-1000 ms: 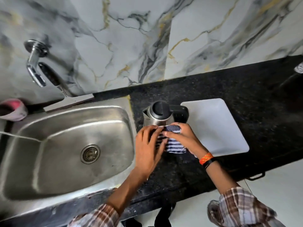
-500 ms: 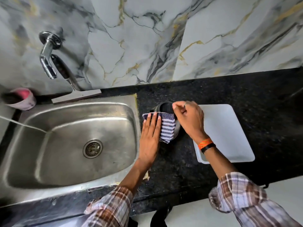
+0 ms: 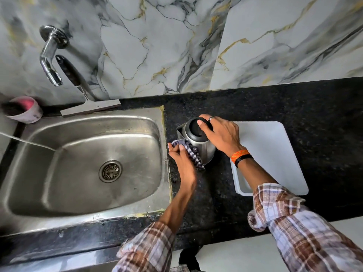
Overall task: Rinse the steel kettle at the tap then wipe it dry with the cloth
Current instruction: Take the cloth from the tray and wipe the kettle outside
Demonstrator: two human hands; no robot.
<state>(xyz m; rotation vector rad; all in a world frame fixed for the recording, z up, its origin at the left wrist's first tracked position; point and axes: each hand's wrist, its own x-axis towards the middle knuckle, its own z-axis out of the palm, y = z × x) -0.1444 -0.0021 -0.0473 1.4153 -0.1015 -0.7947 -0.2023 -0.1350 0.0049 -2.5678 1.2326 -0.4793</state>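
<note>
The steel kettle (image 3: 198, 146) with a black lid stands upright on the black counter, just right of the sink. My right hand (image 3: 220, 134) grips it from above, fingers over the lid and handle side. My left hand (image 3: 181, 160) presses a blue-and-white checked cloth (image 3: 191, 153) against the kettle's left side. The kettle's handle is hidden under my right hand. The tap (image 3: 50, 55) sticks out of the marble wall at upper left; no water runs from it.
A steel sink (image 3: 78, 163) with a drain fills the left. A squeegee (image 3: 82, 95) leans on the wall behind it, next to a pink cup (image 3: 23, 109). A white tray (image 3: 275, 154) lies on the black counter (image 3: 294, 105) right of the kettle.
My left hand has slid the cloth from the kettle's front around to its left side, bunching it. My right hand has shifted onto the lid, and the lid now shows.
</note>
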